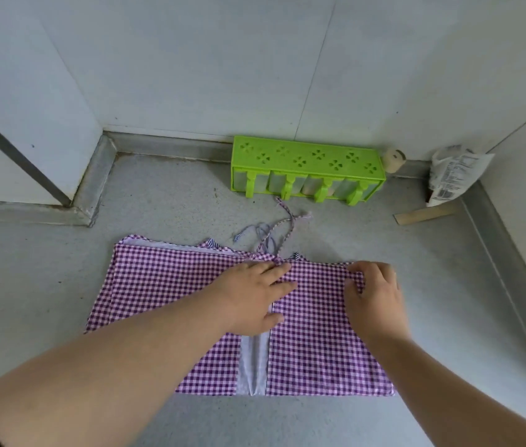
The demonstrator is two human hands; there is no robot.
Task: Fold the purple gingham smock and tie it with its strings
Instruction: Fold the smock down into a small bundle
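The purple smock [165,285] is spread on the floor [158,201], pinned flat by the left hand [255,295] with fingers straight, its right top edge pinched by the right hand [374,291], apparently to fold it, strings [274,230] lying loose beyond.

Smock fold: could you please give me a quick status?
Left hand flat on smock; right hand pinching its right edge. Part folded, strings loose, untied. Green rack just beyond strings.

green rack [307,162] against far wall, packet [455,175] in right corner, bare floor [45,269] left
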